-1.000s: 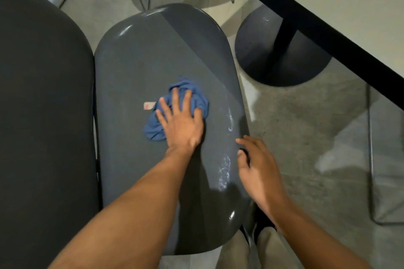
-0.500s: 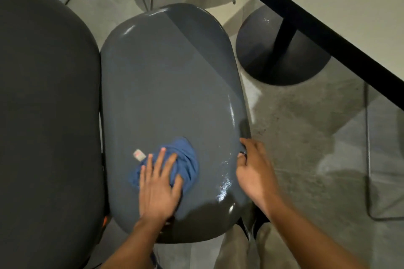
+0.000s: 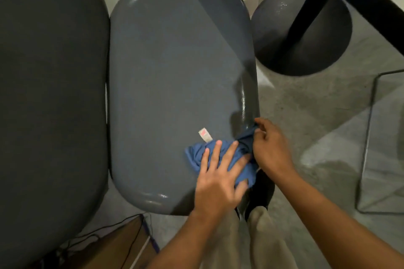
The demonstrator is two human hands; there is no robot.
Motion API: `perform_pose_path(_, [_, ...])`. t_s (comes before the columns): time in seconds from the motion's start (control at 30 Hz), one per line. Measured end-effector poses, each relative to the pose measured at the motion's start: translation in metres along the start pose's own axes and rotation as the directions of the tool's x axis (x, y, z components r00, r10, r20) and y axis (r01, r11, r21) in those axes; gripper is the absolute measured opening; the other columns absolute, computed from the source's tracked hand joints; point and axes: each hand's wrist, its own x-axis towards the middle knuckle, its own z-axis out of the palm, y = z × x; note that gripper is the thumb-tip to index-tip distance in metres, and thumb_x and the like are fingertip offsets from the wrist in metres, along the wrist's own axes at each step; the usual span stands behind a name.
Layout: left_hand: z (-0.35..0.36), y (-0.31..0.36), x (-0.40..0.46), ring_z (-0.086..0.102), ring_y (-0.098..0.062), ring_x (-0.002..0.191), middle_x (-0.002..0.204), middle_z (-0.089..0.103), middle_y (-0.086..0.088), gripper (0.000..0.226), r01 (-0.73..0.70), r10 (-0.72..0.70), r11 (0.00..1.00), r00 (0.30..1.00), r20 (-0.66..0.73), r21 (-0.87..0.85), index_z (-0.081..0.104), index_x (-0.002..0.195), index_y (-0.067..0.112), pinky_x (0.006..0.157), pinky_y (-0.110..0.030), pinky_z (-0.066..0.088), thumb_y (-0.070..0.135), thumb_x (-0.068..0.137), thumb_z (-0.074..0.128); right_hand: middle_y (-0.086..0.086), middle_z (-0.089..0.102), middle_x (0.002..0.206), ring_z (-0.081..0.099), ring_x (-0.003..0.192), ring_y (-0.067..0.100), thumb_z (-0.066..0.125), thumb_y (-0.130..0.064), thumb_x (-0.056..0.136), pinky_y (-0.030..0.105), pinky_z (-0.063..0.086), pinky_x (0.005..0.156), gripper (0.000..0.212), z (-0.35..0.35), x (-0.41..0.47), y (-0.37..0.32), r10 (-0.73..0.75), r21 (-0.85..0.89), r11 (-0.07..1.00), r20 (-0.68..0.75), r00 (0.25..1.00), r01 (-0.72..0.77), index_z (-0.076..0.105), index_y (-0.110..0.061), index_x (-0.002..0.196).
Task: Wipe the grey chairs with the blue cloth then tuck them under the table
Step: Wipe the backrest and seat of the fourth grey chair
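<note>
The left hand (image 3: 218, 178) pressed flat, fingers spread, on the blue cloth (image 3: 196, 155); the right hand (image 3: 270, 148) seemingly pinched its half-hidden corner at the grey chair (image 3: 175, 72) edge.

We see the crumpled blue cloth (image 3: 220, 159), label exposed, at the glossy grey chair seat's (image 3: 175, 72) near right corner.

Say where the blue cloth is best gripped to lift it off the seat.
Probably the bunched end of the blue cloth at the right edge of the grey chair, coming from the right. That end is gathered into a ridge and the right hand already pinches it there; the rest lies flattened under the left hand, with little to grip.
</note>
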Motion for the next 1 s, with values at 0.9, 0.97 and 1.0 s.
perform_pose_path(0.9, [-0.029, -0.169, 0.014, 0.014, -0.035, 0.157, 0.170, 0.021, 0.003, 0.069, 0.659, -0.674, 0.738, 0.729, -0.117, -0.147, 0.039, 0.156, 0.032, 0.125, -0.056, 0.014, 0.054, 0.092, 0.027, 0.005, -0.026, 0.166, -0.025, 0.151, 0.038, 0.054, -0.052, 0.098, 0.060, -0.003, 0.121, 0.092, 0.066, 0.001, -0.074, -0.100, -0.595, 0.724, 0.409, 0.907, 0.348, -0.008, -0.024, 0.161])
perform_pose_path(0.97, [-0.042, -0.169, 0.066, 0.005, -0.038, 0.158, 0.172, 0.010, 0.003, 0.073, 0.705, -0.730, 0.681, 0.675, -0.108, -0.196, 0.028, 0.161, 0.033, 0.126, -0.057, 0.005, 0.056, 0.092, 0.020, 0.007, -0.035, 0.162, -0.030, 0.148, 0.040, 0.056, -0.056, 0.096, 0.063, -0.004, 0.122, 0.102, 0.071, 0.000, -0.073, -0.072, -0.638, 0.690, 0.410, 0.909, 0.342, -0.018, -0.024, 0.159])
perform_pose_path(1.0, [-0.046, -0.164, 0.087, 0.002, -0.038, 0.158, 0.173, 0.005, 0.004, 0.072, 0.690, -0.715, 0.695, 0.691, -0.105, -0.201, 0.024, 0.162, 0.034, 0.126, -0.058, 0.001, 0.055, 0.093, 0.021, 0.007, -0.036, 0.161, -0.031, 0.147, 0.041, 0.056, -0.057, 0.095, 0.064, -0.004, 0.121, 0.104, 0.073, 0.000, -0.073, -0.068, -0.645, 0.685, 0.406, 0.911, 0.338, -0.020, -0.023, 0.158])
